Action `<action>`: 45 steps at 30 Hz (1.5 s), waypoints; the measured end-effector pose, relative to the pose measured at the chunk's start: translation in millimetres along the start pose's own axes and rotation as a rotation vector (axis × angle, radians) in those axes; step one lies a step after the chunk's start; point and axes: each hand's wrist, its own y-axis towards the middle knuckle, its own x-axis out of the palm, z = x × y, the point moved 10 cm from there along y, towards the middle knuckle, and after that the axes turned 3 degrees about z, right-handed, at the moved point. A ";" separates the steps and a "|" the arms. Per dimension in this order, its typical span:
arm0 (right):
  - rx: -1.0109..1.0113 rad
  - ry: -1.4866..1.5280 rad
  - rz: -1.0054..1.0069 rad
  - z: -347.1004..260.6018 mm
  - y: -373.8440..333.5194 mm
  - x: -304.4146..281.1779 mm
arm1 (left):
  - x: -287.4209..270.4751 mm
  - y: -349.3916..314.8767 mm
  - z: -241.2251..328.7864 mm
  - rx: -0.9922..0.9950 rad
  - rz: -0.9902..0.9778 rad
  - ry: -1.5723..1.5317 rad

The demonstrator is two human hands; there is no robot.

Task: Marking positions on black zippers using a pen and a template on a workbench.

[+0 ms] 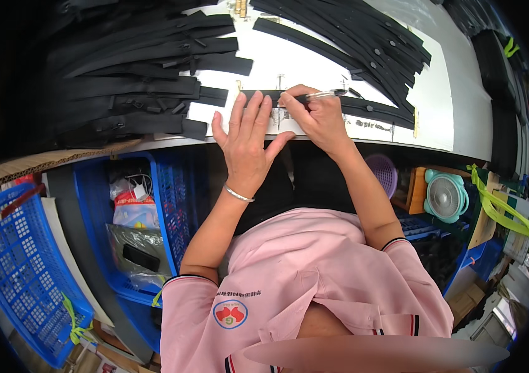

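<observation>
A long black fabric strip that looks like a zipper (382, 111) lies across a white board (314, 56) near the table's front edge. My left hand (246, 146) rests on this strip with its fingers stretched out, its thumb to the right over the board. Close beside it, my right hand (323, 121) pinches a pen (323, 95) with a clear barrel and dark end. The pen's tip points left towards the strip and is hidden by my fingers. Dark ruled marks (370, 125) show on the board beneath the strip.
Many black strips with small pulls (152, 81) are piled at the left. Another bundle of black strips (351, 43) fans out at the back right. Below the table stand blue baskets (155, 211), a purple basket (381, 175) and a turquoise fan (446, 195).
</observation>
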 end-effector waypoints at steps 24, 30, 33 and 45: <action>-0.098 -0.341 0.292 14.5 -14.8 -106.6 | 5.2 -2.9 -3.1 0.009 -0.044 0.042; -0.107 -0.385 0.285 14.9 -15.3 -107.4 | 0.4 6.8 11.3 -0.026 -0.066 0.006; -0.116 -0.391 0.266 13.4 -14.4 -105.2 | 6.2 24.1 39.1 0.020 -0.039 -0.163; -0.077 -0.131 0.324 17.5 -18.2 -114.7 | 46.3 54.7 74.1 0.022 0.025 -0.422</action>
